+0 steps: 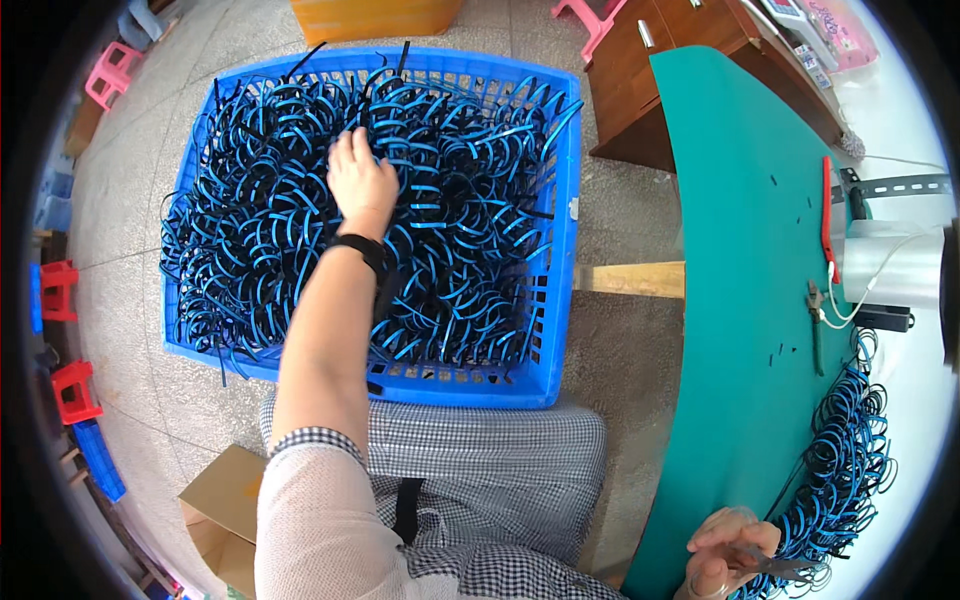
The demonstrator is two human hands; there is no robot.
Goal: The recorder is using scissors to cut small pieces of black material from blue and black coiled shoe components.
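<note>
My left hand (362, 182) reaches over a large heap of springy coiled strips (270, 240), black with shiny blue edges. Its fingers stretch forward against the coils, and I see nothing gripped between them. The heap fills a blue plastic crate (567, 200) with slotted walls. At the lower right, my right hand (735, 545) is closed around a dark, thin, pointed tool (775, 563); its exact kind is unclear. Beside that hand, more blue and black coils (835, 470) lie along the green table's right edge.
The green tabletop (740, 300) carries pliers (816, 325), a red-handled tool (828, 215) and small black scraps. A metal cylinder (895, 265) with a white cable stands at its far side. A checkered cloth (490, 450) covers my lap; an open cardboard box (225, 500) sits left.
</note>
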